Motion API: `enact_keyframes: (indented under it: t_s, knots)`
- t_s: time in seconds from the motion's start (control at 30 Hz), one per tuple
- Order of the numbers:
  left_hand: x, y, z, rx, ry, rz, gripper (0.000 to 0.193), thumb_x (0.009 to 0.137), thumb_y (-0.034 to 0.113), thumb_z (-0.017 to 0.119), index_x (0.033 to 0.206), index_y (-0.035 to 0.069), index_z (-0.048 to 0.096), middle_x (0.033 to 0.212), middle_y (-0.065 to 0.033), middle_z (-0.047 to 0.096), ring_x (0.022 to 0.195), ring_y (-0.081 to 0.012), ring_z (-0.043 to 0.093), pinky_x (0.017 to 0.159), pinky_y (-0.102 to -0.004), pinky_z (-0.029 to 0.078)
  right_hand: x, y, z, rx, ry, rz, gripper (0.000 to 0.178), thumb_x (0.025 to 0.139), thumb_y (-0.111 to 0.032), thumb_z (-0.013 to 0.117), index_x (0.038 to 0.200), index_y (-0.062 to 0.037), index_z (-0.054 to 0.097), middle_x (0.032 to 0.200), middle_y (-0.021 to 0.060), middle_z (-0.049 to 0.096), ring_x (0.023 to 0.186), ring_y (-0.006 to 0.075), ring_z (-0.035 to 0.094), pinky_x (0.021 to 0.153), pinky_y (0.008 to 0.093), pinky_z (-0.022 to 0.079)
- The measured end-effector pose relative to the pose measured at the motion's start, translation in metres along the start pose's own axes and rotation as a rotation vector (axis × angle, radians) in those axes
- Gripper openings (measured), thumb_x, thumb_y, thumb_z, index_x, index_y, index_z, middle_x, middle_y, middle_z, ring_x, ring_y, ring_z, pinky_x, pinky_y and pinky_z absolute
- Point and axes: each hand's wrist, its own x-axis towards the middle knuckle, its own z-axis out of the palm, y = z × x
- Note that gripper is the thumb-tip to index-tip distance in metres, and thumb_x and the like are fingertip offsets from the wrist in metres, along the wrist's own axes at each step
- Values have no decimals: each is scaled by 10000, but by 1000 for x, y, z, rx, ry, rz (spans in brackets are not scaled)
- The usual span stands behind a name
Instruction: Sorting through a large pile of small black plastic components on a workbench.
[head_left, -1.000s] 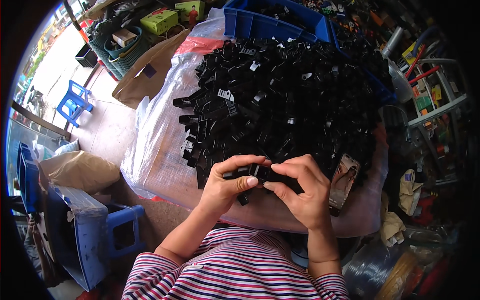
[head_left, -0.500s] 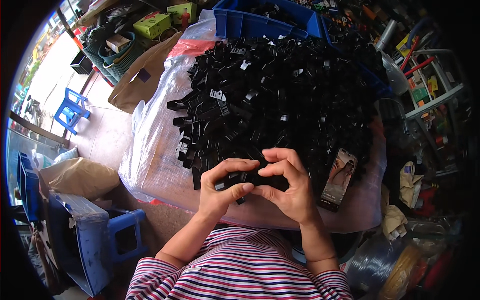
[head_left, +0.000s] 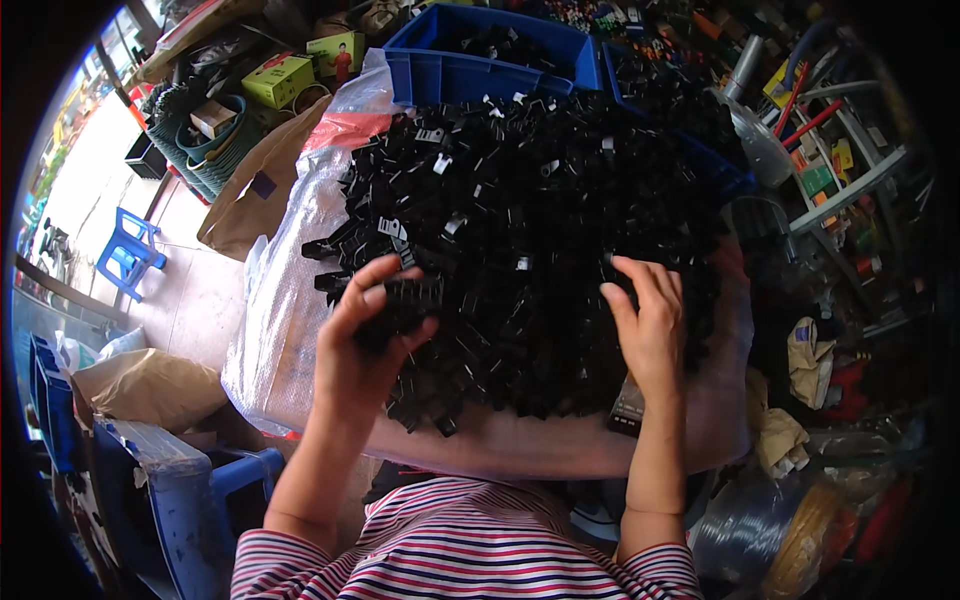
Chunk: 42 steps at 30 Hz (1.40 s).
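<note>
A large heap of small black plastic parts [head_left: 520,340], some with shiny faces, covers most of the table. Over the heap's left edge, my left hand [head_left: 350,335] curls its fingers and thumb around a black ridged plastic part [head_left: 415,291]; the part's exact kind is hard to make out against the pile. My right hand [head_left: 652,325] hovers above the right side of the heap. Its fingers are bent and the thumb stands apart from them, with no part visible between. Behind my right wrist lies a phone [head_left: 627,408], mostly hidden.
Translucent plastic sheeting [head_left: 275,330] covers the table. Blue bins [head_left: 490,75] with more black parts stand at the back. To the left are a blue stool [head_left: 132,255] and a brown paper bag [head_left: 150,385]. A metal rack [head_left: 850,190] and a wire spool [head_left: 760,540] stand right.
My hands were together at the heap's near edge and have moved apart. The left went left and up with a black part; the right went right and up over the heap. The view shifted slightly.
</note>
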Motion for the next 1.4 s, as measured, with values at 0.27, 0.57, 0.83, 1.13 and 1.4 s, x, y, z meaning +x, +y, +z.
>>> enact_keyframes:
  t_s: [0.27,0.57,0.83,1.13,1.4]
  knots:
    - [232,108,129,176,-259,244,271,802,249,611,952,35,543,920,-116,617,874,-263,634,704,-431,535,12,47,17,-31,-215,-48,207,723,28,654,924,-16,636,878,113,550,858,297,547,755,372,461]
    - [149,67,95,1402,-284,768,198,791,216,616,886,45,637,884,-104,619,813,-278,624,709,-363,508,5,42,1,121,-147,106,196,796,61,564,971,-15,605,928,123,545,829,286,558,728,347,460]
    - [101,26,-6,1906,-142,856,232,727,171,682,916,68,594,949,-123,556,967,-323,500,808,-404,445,-43,-21,14,1352,-280,517,227,929,-113,531,1105,24,572,1062,63,586,788,111,574,722,251,503]
    - [60,18,2,1664,-172,941,209,772,84,664,907,49,509,851,-104,562,799,-311,567,689,-378,455,-65,-39,29,1646,-147,621,303,917,-202,583,1136,5,547,1056,74,608,840,193,650,764,313,544]
    - [-13,-32,10,555,-308,119,435,666,101,812,993,18,537,954,-91,611,892,-160,605,819,-276,477,-64,-73,26,953,-56,79,332,787,-65,724,1083,14,596,1027,99,576,883,144,550,769,233,452]
